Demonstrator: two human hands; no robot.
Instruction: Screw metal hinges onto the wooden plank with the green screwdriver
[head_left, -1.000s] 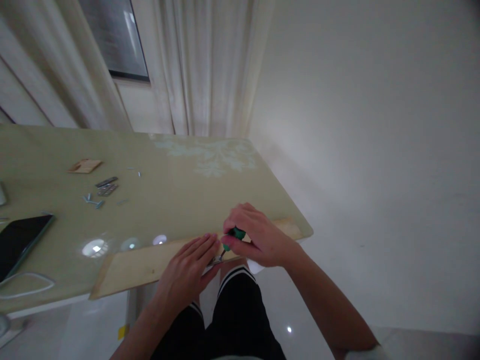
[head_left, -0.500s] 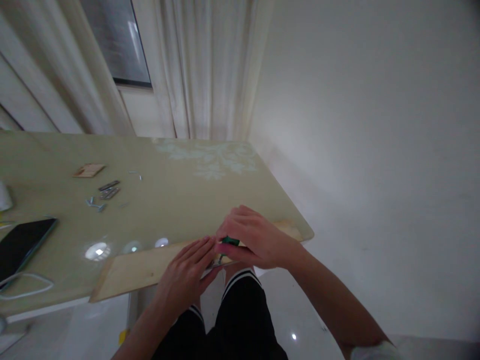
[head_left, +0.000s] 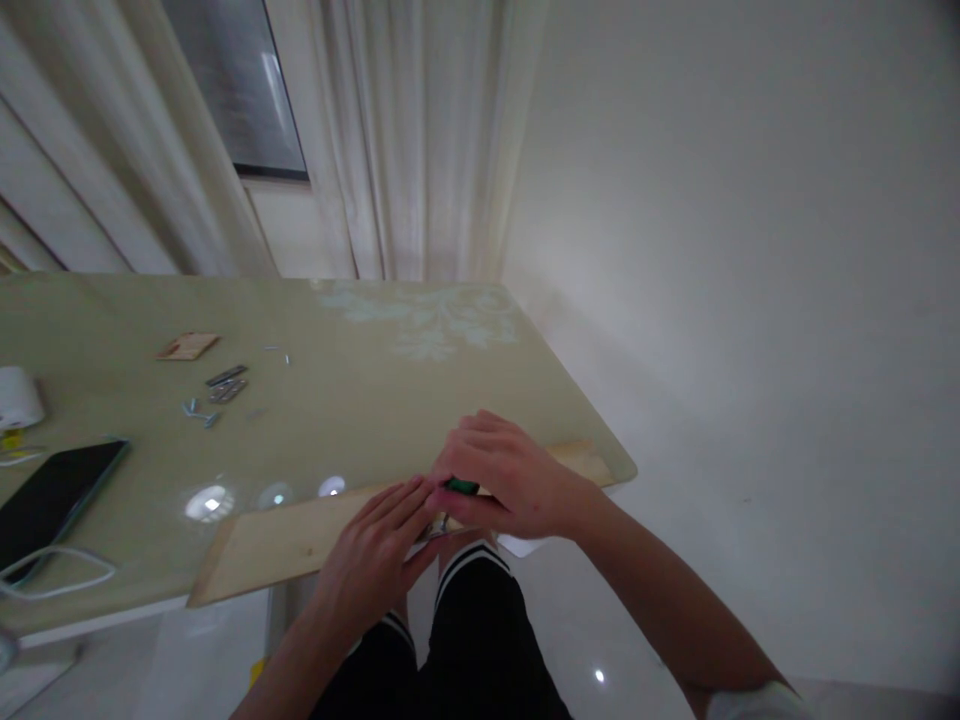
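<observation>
A long pale wooden board [head_left: 277, 545] lies along the table's front edge. My left hand [head_left: 377, 547] presses on it, fingers laid together across the top and thumb at the front edge. In my closed right hand [head_left: 508, 478] is a screwdriver [head_left: 462, 487] with a green handle, its shaft pointing down to the board's front edge. Close to the tip, between both hands, a small shiny metal piece [head_left: 431, 534] shows, perhaps a hinge; the fingers cover most of it. Both hands touch or nearly touch each other.
On the table [head_left: 390, 400] to the left are several metal hinges [head_left: 228, 385], screws [head_left: 201, 412], two tiny metal bits, and a small wooden piece [head_left: 189, 346]. A dark tablet [head_left: 56, 500], a white cable [head_left: 105, 572] and a white object [head_left: 19, 397] stand farther left. A wall rises at right.
The view has shifted slightly, so the table's things sit a little farther right. Both hands stay at the same spot on the board, the right still around the screwdriver.
</observation>
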